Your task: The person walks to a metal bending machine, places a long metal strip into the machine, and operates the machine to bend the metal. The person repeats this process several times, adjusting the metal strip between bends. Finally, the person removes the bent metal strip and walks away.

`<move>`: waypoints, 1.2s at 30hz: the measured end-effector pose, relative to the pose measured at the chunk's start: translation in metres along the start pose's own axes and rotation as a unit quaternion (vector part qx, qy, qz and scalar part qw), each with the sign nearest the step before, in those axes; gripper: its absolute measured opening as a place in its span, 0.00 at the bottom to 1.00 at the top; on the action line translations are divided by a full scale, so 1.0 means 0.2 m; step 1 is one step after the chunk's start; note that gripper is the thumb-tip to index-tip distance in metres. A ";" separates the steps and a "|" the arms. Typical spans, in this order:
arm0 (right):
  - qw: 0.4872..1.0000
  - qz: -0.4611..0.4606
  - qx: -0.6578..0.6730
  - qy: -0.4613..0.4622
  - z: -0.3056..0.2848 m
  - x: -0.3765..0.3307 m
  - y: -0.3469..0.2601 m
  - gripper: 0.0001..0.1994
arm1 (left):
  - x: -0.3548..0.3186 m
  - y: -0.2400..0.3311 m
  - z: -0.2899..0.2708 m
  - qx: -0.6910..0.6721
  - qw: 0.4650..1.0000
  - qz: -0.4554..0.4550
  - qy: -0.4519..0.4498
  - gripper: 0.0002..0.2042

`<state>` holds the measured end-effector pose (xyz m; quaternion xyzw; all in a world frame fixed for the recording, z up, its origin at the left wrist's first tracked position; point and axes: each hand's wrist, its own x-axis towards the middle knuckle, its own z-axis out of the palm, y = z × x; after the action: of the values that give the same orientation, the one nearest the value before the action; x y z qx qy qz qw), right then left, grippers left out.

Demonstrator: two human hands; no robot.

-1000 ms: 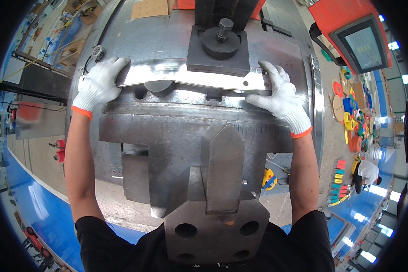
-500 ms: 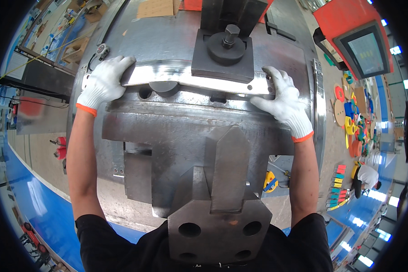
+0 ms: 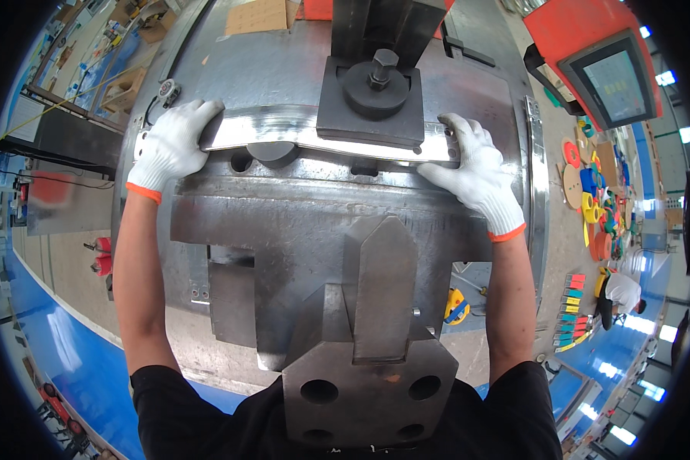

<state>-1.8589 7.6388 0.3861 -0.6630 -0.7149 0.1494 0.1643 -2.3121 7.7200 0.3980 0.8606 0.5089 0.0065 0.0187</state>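
A long, shiny metal strip (image 3: 276, 126) with small holes at its right end lies crosswise under a dark press block (image 3: 369, 126). My left hand (image 3: 178, 139), in a white knitted glove with an orange cuff, is closed around the strip's left end. At the other end, my right hand (image 3: 477, 165), gloved alike, grips with the thumb on the near side and the fingers on the far side. A hex bolt (image 3: 383, 69) stands on the block's round collar. Under the strip, left of the block, a dark round support (image 3: 273, 155) sticks out.
A heavy steel fixture (image 3: 383, 307) with a pointed upright and a drilled plate stands between my arms. A red-framed control screen (image 3: 612, 83) hangs at upper right. Cardboard (image 3: 257, 17) lies at the back of the machine bed. Far right, another person (image 3: 619, 295) crouches near coloured items.
The press block has come down a little relative to the strip, now partly covering a hole near its right end. Both hands keep their hold. The whole view has shifted slightly.
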 end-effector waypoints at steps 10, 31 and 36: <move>1.000 0.006 -0.016 -0.001 0.01 0.00 0.01 0.44 | 0.01 0.00 -0.01 0.007 1.000 0.007 0.005 0.29; 1.000 0.006 -0.012 -0.002 0.01 0.01 0.00 0.43 | 0.01 0.02 -0.03 0.028 1.000 0.010 0.006 0.26; 1.000 0.007 -0.011 -0.004 0.00 0.00 0.00 0.42 | 0.01 0.01 -0.02 0.027 0.999 0.022 0.015 0.25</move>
<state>-1.8582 7.6392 0.3861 -0.6688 -0.7128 0.1456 0.1528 -2.3091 7.7206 0.4019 0.8715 0.4901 0.0066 -0.0124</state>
